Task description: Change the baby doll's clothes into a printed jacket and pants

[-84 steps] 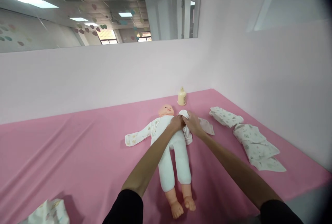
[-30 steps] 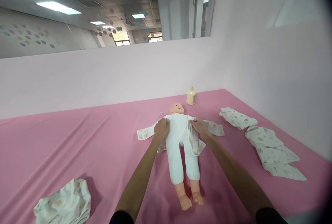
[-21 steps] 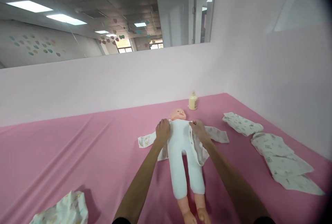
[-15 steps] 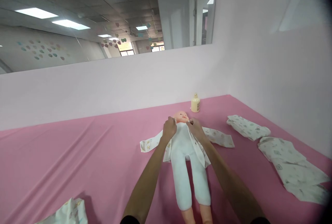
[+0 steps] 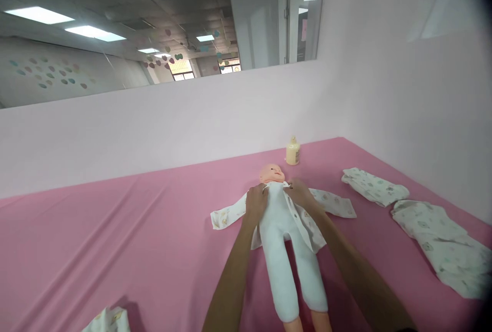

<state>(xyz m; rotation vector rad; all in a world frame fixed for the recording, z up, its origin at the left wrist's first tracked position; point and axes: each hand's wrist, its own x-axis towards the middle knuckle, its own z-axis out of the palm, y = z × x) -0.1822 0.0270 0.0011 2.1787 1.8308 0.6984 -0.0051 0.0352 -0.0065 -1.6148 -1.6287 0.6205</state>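
Note:
A baby doll [image 5: 277, 209] with a white cloth body lies on its back, its bare head away from me. Around it is a white printed baby shirt [image 5: 340, 204], open at the front, both sleeves spread out sideways. My left hand [image 5: 257, 203] is closed on the shirt's left front edge near the doll's shoulder. On the other side, my right hand [image 5: 300, 193] grips the right front edge just below the neck. The fingertips of both hands are partly hidden by the backs of the hands.
A pink sheet [image 5: 115, 229] covers the surface. Behind the doll's head stands a cream pump bottle [image 5: 292, 152]. Folded printed clothes [image 5: 374, 187] and a larger garment [image 5: 438, 240] lie at the right. Another printed cloth [image 5: 108, 320] shows at the lower left. White walls [image 5: 172, 132] border the surface.
Both hands have moved down from beside the doll's chin to its upper chest, drawing the shirt's front edges with them. The view has shifted slightly.

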